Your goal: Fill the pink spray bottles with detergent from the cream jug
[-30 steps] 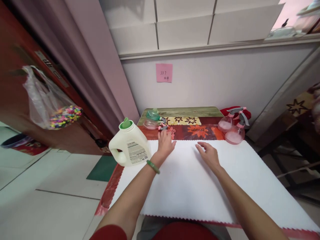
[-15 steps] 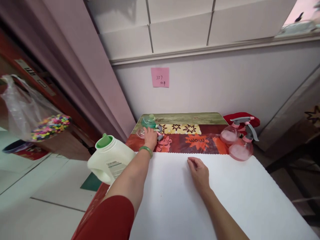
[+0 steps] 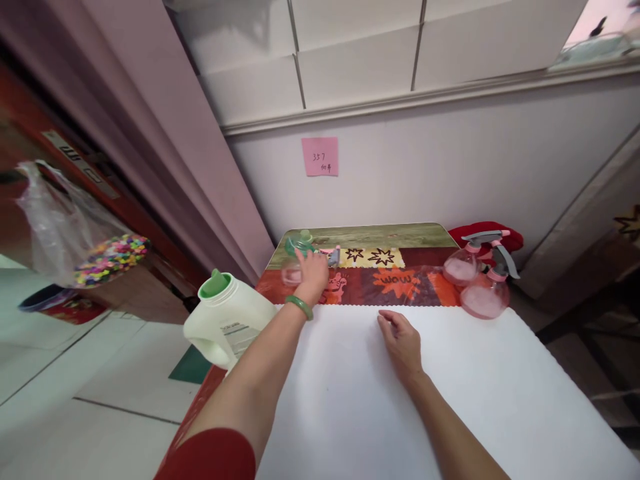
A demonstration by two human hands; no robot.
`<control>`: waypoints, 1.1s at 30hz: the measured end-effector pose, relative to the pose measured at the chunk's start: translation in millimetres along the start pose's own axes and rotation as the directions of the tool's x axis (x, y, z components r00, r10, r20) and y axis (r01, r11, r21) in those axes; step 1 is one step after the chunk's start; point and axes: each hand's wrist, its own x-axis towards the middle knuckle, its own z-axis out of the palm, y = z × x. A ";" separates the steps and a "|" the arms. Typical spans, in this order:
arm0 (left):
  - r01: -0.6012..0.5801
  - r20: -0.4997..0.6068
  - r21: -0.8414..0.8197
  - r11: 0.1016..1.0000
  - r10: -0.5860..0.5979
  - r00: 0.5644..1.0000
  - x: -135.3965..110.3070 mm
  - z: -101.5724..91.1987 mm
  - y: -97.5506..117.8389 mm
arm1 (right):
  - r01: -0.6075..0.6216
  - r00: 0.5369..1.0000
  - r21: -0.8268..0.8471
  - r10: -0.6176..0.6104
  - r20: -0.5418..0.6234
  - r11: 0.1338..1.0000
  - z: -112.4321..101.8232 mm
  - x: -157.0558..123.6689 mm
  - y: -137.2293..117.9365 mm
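My left hand [image 3: 313, 272], with a green bangle on the wrist, is closed around a small pink spray bottle [image 3: 293, 273] at the far left of the table; a green-topped spray bottle [image 3: 297, 245] sits just behind it. My right hand [image 3: 401, 338] lies flat with fingers spread on the white cloth [image 3: 450, 400] that covers the near part of the table. A white detergent jug [image 3: 227, 321] with a green cap stands at the table's left edge, beside my left forearm.
Two pink spray bottles [image 3: 480, 283] stand at the table's right, in front of a red item. A patterned red and yellow cover [image 3: 395, 283] lies under the cloth. A pink note [image 3: 320, 157] is on the wall. A bag of coloured beads [image 3: 85, 233] hangs left.
My left hand left the cloth, reached forward to the small bottles at the back left and closed on the pink one, which now sits tilted upright. My right hand stayed flat.
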 end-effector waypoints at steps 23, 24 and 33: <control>-0.516 -0.549 -0.446 0.731 0.232 0.803 -230.3 -50.5 16.8 | -0.408 0.847 0.874 0.467 0.254 0.264 -2.5 -46.8 -123.4; -0.550 -0.585 -0.408 0.729 0.254 0.771 -233.6 -46.8 15.7 | -0.421 0.839 0.873 0.472 0.272 0.246 -3.0 -49.9 -126.5; -0.641 -0.790 -0.230 0.732 0.244 0.562 -257.1 -38.6 16.1 | -0.501 0.845 0.831 0.342 0.410 0.242 -18.8 -74.1 -145.1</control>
